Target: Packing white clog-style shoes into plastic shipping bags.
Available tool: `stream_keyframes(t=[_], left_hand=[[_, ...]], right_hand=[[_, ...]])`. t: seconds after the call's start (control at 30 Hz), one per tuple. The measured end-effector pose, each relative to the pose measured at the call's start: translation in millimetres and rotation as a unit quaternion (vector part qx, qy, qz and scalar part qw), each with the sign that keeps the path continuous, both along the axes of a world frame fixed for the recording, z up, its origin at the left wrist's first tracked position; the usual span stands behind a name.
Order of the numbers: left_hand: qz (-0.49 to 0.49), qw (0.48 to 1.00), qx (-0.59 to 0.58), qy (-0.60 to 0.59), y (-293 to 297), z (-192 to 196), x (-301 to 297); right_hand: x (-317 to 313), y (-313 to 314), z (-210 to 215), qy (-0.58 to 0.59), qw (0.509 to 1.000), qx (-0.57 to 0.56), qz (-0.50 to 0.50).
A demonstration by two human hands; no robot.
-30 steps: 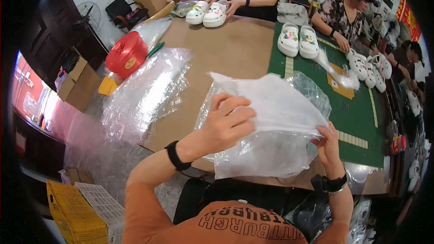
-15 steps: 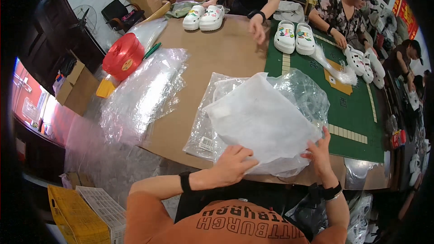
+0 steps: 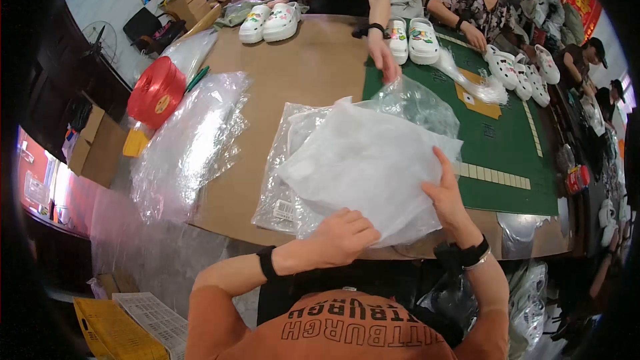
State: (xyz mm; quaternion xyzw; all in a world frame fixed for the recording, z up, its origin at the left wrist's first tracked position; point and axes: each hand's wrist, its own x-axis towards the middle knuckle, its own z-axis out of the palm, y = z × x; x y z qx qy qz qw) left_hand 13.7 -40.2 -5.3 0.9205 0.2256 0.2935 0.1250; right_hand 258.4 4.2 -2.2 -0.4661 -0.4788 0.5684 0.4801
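Observation:
A thin, translucent white sheet or bag [image 3: 367, 160] lies rumpled in front of me at the table's near side. My left hand [image 3: 343, 237] is closed at its near edge, fingers curled in on the thin material. At its right side rests my right hand [image 3: 448, 193], thumb and forefinger spread apart. Beneath the white sheet are clear plastic bags [image 3: 268, 193], one bearing a barcode label at the near left. Another person's hand [image 3: 385, 60] reaches down to the far corner of the clear plastic.
Left on the brown table [image 3: 313, 67] lies a stack of clear bags [image 3: 193, 140] beside a red ribbon roll [image 3: 157, 92]. White clogs [image 3: 281, 21] stand at the far side; more clogs [image 3: 423, 41] sit on the green mat [image 3: 507, 190]. Co-workers are across the table.
The far person's hand has come down to the clear plastic. My right hand has turned, its thumb now away from the forefinger. The white sheet has shifted and creased; the whole view has swung slightly.

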Motion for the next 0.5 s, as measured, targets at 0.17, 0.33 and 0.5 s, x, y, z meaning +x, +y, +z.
stream_keyframes(t=[0.17, 0.33, 0.5], left_hand=[[0.093, 0.995, -0.044, 0.012, -1, 1, -38], [0.100, 0.987, -0.107, 0.058, -11, -19, -55], [-0.070, 0.947, -0.308, 0.054, -16, 1, -44]], right_hand=[[-16, -9, 10, -0.052, 0.997, -0.013, 0.047], [-6, -11, -25, -0.112, 0.991, 0.037, 0.056], [32, -5, -57, -0.187, 0.981, 0.021, 0.041]])
